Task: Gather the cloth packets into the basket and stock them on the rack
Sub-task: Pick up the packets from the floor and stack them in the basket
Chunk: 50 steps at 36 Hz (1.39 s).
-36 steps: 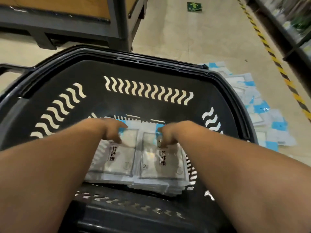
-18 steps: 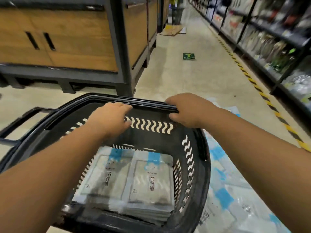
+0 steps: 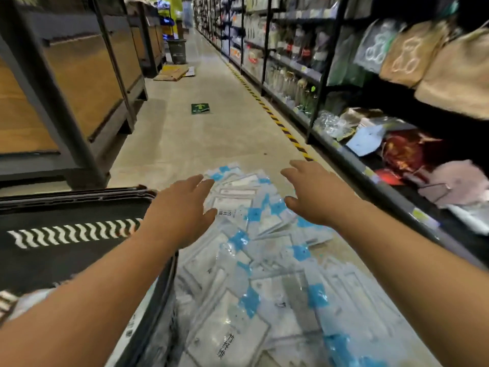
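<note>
Head view: both hands are out over a loose heap of packets (image 3: 264, 274) on the floor (image 3: 198, 139), just right of the basket (image 3: 79, 197). The left hand (image 3: 182, 207) and right hand (image 3: 315, 197) are empty, palms down, their fingers (image 3: 197, 181) spread apart. Whether any fingertip touches the top packet I cannot tell. The left forearm crosses the basket's near corner. The rack (image 3: 341, 152) runs along the right, near the heap.

The step in hand looks like a two-handed scoop from the far end of the heap. The packets look glossy and lie overlapped at all angles, so a wide grab could squeeze the middle ones out, and a stack would likely fan and spill on its way over the rim. Taking too many at once makes that worse. The forearm across the corner could also nudge the basket as the load swings left. Packets tucked against the basket's side, low in the view, are easy to miss or trap underneath.
</note>
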Tool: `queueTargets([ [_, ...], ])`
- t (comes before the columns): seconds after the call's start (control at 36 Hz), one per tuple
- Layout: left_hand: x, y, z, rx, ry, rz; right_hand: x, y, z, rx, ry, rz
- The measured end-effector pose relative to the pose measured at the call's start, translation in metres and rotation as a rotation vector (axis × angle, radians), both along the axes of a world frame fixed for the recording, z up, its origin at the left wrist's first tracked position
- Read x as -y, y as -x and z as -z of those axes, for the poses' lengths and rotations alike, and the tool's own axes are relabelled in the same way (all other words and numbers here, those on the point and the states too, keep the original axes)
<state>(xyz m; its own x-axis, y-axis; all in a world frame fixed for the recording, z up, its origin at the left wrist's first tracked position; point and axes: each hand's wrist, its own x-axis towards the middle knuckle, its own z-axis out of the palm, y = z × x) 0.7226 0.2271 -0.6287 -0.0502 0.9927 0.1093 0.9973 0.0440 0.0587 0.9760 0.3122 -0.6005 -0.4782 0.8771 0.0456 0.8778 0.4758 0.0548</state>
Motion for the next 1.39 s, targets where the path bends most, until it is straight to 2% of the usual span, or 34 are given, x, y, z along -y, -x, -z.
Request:
queueTargets([
  [0.22,-0.01,-0.103,0.066,0.017,0.102,0.166,0.026,-0.125,0.059,0.091,0.095,0.171],
  [0.36,0.008,-0.124,0.129,-0.019,0.187,0.251,0.049,-0.173,0.123,0.132,0.233,0.224],
  [0.67,0.103,-0.096,0.272,-0.043,0.411,0.336,0.122,-0.209,0.283,0.112,0.422,0.181],
  [0.86,0.182,-0.09,0.324,0.025,0.348,0.446,0.181,-0.2,0.363,0.016,0.46,0.064],
  [0.97,0.222,-0.088,0.345,0.078,0.339,0.598,0.218,-0.194,0.383,-0.073,0.359,-0.053],
  [1.06,0.247,-0.088,0.357,0.053,0.413,0.721,0.253,-0.21,0.388,-0.129,0.308,-0.007],
  [1.17,0.275,-0.091,0.372,-0.004,0.524,0.829,0.308,-0.263,0.394,-0.133,0.412,0.112],
  [1.25,0.289,-0.094,0.385,-0.003,0.541,0.809,0.349,-0.289,0.403,-0.081,0.465,0.192],
  [1.33,0.295,-0.104,0.394,0.061,0.452,0.727,0.374,-0.295,0.42,0.072,0.531,0.192],
  [1.39,0.295,-0.116,0.398,0.066,0.405,0.669,0.374,-0.29,0.428,0.09,0.501,0.208],
])
